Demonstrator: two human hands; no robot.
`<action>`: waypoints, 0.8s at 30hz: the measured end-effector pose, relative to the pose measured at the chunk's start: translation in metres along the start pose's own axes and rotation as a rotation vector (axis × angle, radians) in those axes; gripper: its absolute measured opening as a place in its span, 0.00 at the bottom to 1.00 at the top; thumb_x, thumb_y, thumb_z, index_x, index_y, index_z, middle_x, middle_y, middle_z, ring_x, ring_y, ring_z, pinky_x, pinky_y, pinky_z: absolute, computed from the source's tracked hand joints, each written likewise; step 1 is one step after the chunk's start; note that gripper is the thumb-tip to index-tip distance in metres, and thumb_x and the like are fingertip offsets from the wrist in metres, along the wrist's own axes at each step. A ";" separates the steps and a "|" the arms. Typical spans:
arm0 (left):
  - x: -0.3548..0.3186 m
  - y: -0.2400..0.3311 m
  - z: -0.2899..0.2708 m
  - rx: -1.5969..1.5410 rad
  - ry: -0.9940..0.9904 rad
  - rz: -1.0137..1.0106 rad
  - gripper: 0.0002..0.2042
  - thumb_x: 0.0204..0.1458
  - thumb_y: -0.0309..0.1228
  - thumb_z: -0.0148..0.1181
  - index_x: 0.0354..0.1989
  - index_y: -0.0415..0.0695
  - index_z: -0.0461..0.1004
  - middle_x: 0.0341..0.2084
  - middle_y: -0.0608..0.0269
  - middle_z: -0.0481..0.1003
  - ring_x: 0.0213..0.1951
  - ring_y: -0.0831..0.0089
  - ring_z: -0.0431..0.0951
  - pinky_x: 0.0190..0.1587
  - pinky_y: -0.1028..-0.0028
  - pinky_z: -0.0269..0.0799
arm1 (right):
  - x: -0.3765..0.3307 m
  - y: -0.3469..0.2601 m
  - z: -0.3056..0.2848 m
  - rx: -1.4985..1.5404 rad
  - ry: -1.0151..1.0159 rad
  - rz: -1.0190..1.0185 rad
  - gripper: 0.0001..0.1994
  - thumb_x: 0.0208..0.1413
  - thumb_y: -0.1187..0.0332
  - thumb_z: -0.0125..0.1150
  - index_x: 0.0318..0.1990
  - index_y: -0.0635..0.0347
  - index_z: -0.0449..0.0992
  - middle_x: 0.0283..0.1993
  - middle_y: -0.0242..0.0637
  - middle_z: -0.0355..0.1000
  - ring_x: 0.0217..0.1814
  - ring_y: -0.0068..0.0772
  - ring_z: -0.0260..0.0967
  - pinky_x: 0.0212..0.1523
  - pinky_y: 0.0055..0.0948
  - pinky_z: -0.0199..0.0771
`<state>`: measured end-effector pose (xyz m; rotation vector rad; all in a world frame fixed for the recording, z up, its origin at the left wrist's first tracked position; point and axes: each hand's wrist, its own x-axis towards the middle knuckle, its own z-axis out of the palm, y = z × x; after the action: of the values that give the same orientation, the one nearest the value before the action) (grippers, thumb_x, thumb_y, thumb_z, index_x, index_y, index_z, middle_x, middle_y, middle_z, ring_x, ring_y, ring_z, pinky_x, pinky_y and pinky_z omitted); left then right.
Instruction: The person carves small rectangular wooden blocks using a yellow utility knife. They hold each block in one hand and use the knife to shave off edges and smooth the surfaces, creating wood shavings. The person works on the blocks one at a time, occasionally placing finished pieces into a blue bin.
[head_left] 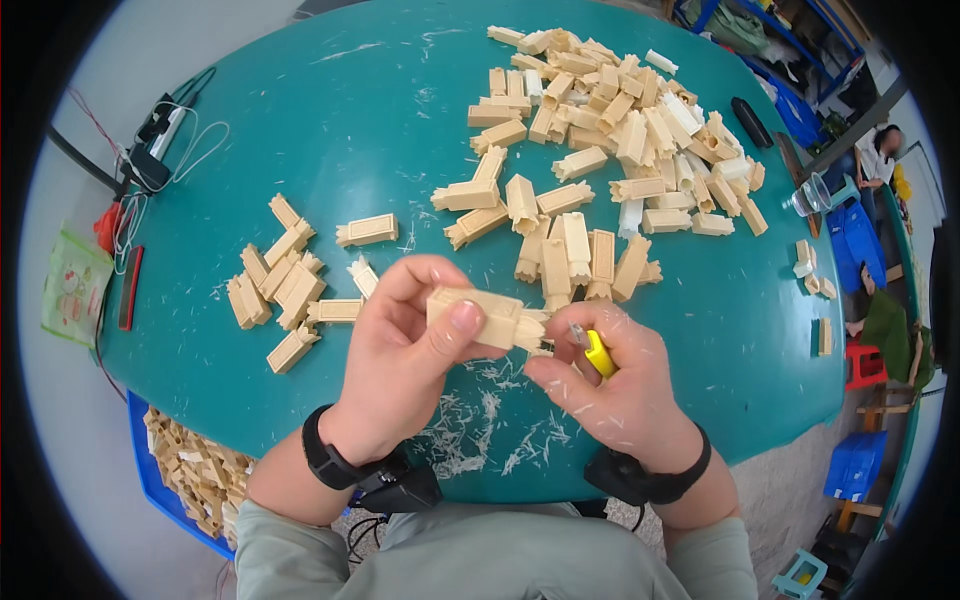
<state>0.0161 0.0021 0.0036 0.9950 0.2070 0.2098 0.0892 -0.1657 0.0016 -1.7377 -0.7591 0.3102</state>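
Observation:
In my left hand [400, 345] is a beige rectangular column-like plastic piece [480, 312], its jagged, crown-shaped end turned toward my right hand. My thumb presses on its upper face. My right hand [625, 375] grips a yellow utility knife [600, 352], held close beside that jagged end; whether the blade touches the piece I cannot tell. Thin pale shavings [470, 425] lie on the green table [330, 130] below both hands, and some cling to my right hand. A small group of similar pieces [295, 285] lies to the left of my left hand.
A large heap of beige and white pieces [610, 110] covers the back right. A blue bin [150, 480] full of pieces stands below the table's left edge. A power strip with cables [165, 135] sits at the left rim; a black object [750, 122] and a clear cup [808, 195] are at the right.

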 end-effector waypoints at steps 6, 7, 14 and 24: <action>0.000 -0.002 -0.010 0.087 -0.339 -0.192 0.17 0.50 0.22 0.58 0.47 0.43 0.61 0.29 0.65 0.73 0.32 0.81 0.73 0.33 0.81 0.68 | 0.000 -0.001 -0.002 0.068 0.046 -0.018 0.11 0.46 0.71 0.65 0.36 0.62 0.71 0.25 0.34 0.68 0.23 0.22 0.63 0.25 0.20 0.64; -0.002 -0.001 -0.008 0.053 -0.347 -0.213 0.18 0.50 0.22 0.58 0.47 0.43 0.61 0.28 0.65 0.73 0.32 0.81 0.73 0.32 0.82 0.68 | 0.000 -0.001 -0.002 0.062 0.038 -0.035 0.11 0.46 0.71 0.65 0.36 0.63 0.71 0.25 0.34 0.68 0.23 0.22 0.63 0.25 0.20 0.64; -0.002 0.003 -0.005 0.145 -0.401 -0.178 0.23 0.50 0.21 0.57 0.54 0.42 0.57 0.29 0.63 0.73 0.32 0.81 0.72 0.33 0.81 0.68 | 0.000 0.000 -0.004 0.045 0.024 -0.068 0.11 0.47 0.68 0.64 0.35 0.62 0.71 0.23 0.34 0.67 0.22 0.23 0.61 0.24 0.21 0.62; 0.000 -0.010 -0.014 0.446 -0.147 0.334 0.14 0.44 0.18 0.62 0.37 0.41 0.65 0.36 0.63 0.71 0.36 0.81 0.72 0.34 0.82 0.69 | -0.004 -0.008 -0.008 -0.011 0.003 -0.030 0.13 0.51 0.62 0.60 0.33 0.63 0.69 0.22 0.38 0.66 0.22 0.32 0.64 0.24 0.25 0.64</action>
<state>0.0130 0.0077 -0.0119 1.4827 -0.0539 0.4048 0.0883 -0.1729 0.0112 -1.7347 -0.7856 0.2834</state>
